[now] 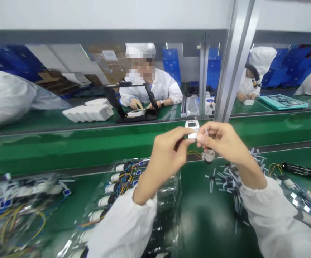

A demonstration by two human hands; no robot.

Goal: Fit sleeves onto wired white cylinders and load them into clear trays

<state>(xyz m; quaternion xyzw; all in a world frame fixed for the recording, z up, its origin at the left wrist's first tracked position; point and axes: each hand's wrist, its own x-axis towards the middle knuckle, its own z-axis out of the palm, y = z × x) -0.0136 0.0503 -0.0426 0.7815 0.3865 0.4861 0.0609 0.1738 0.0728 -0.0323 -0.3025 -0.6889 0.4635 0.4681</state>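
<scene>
White sleeves lead to the left hand, its grip pinching a seemingly unfinished white piece right of centre, and the right hand, grip unclear, while loose strips lie lower right.

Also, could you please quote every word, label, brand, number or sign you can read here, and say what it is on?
No text can be read.
Paper sheet by the brown cartons: too blurred.
Teal stack: markings too blurred.
White device near the left hand: too small.
</scene>
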